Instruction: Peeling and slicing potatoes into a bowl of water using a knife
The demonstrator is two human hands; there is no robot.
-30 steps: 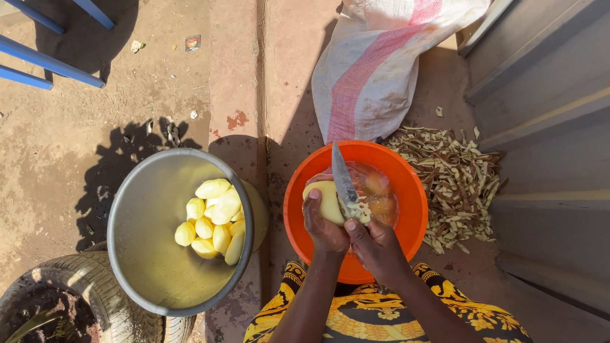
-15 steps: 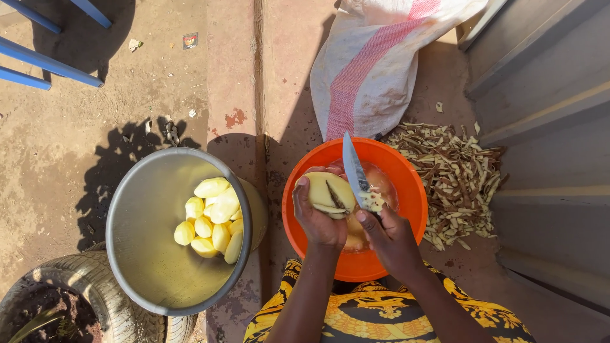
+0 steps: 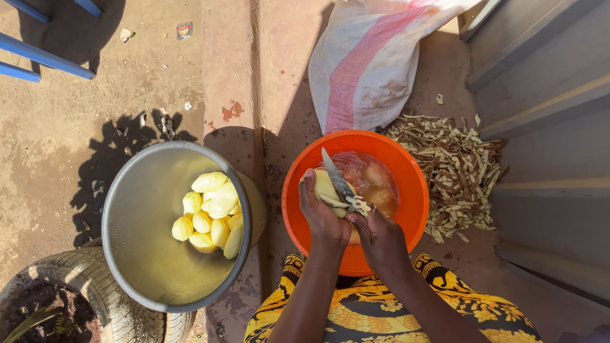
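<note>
Single head-worn view, looking almost straight down from above the seated person's lap, close over the orange basin (image 3: 406, 190). Frame top faces away from the person; ground (image 3: 76, 127) and metal bowl (image 3: 136, 254) sit left.

Peeling a potato over the orange bowl, seen from my head camera.

My left hand (image 3: 321, 213) grips a pale yellow, partly peeled potato (image 3: 328, 190) above the round orange plastic bowl (image 3: 406, 184), which holds cloudy water and more potatoes. My right hand (image 3: 376, 232) holds a steel-bladed kitchen knife (image 3: 338, 181), its blade lying across the potato and pointing up and to the left. To my left sits a wide grey metal basin (image 3: 140, 216) with a small heap of peeled yellow potatoes (image 3: 213, 216) at its right side. A pile of brown peelings (image 3: 460, 168) lies on the ground right of the bowl, and a white sack with a pink stripe (image 3: 368, 60) rests just beyond it. An old rubber tyre (image 3: 95, 298) shows bottom left.
</note>
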